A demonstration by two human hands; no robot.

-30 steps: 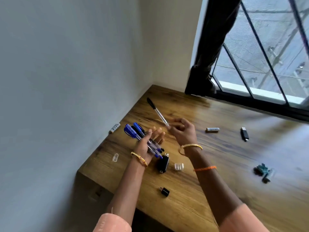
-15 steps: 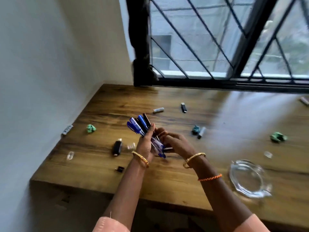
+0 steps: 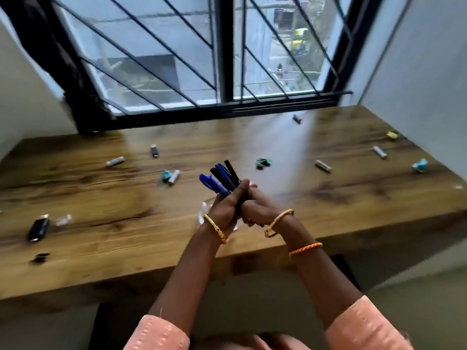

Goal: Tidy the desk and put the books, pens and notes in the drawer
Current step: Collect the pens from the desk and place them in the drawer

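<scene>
While gripping pens (image 3: 222,179), both hands closed.

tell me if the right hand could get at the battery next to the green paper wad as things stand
Probably not yet: the right hand is wrapped with the left hand round the pens. The desk between it and the battery looks bare, so freeing the grip should do.

Bundle of pens (image 3: 222,180): blue and black caps fanned up-left; held above wooden desk; barrels hidden in grip.
</scene>
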